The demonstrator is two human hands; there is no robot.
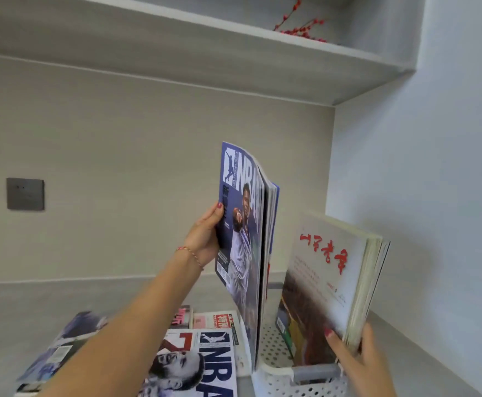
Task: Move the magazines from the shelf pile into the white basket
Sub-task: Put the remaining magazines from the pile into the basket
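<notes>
The left hand point(205, 236) grips the spine edge of a tall blue glossy basketball magazine point(242, 239), thumb on the front cover and fingers hidden behind it, holding it upright with its lower edge down at the left side of the white perforated plastic basket point(274, 379). Held by the spine like this, the loose pages hang straight and the magazine can probably slide down edge-first instead of fanning open.

The right hand point(357, 359) clamps the lower right corner of a thick cream-covered magazine with red brush lettering point(328, 282), thumb across the cover and fingers wrapped round the page edges. This one already stands in the basket and leans away to the right, most likely tipped aside to open a slot for the blue one between them.

The flat pile of remaining magazines point(202, 365) lies on the grey shelf surface point(27, 316) just left of the basket, partly under the left forearm, with a black-and-white basketball cover on top and others splayed beneath it. So the task looks partway done, with several still to move.

A dark square wall plate point(25, 194) sits on the beige back wall, and a sprig of red berries point(300, 27) rests on the upper shelf.
</notes>
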